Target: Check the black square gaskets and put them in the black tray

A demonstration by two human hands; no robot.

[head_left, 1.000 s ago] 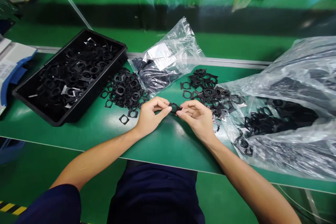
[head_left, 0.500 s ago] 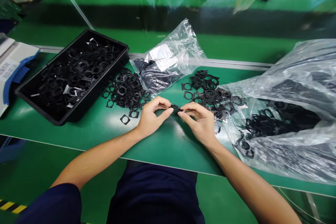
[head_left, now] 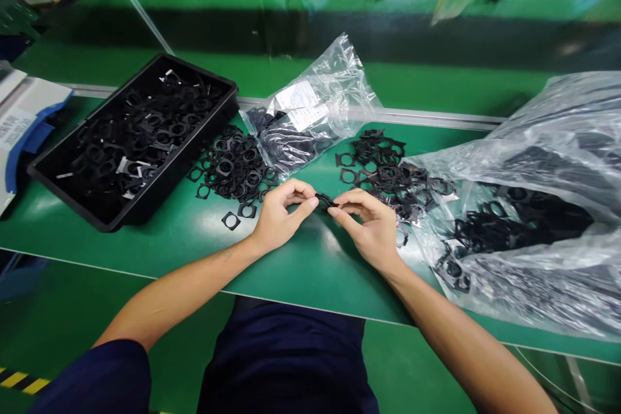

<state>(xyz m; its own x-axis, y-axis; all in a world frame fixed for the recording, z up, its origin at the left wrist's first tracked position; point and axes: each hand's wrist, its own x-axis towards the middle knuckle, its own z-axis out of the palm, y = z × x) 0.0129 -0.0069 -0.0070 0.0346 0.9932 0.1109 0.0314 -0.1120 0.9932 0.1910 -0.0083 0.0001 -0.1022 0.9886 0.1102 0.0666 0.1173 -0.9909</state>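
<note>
Left hand (head_left: 284, 217) and right hand (head_left: 369, 229) curl inward, their fingertips pinching one small black frame (head_left: 325, 201) from both sides, held above the green tabletop (head_left: 310, 278) in the middle of the view. A left heap (head_left: 233, 168) and a right heap (head_left: 383, 168) of loose frames lie just beyond the hands, apparently placed for easy reach. A black tray (head_left: 187, 165) of frames sits farther left, a labelled clear bag (head_left: 315, 103) lies far of the hands, and a large clear bag (head_left: 533, 284) of frames spreads across the right.
</note>
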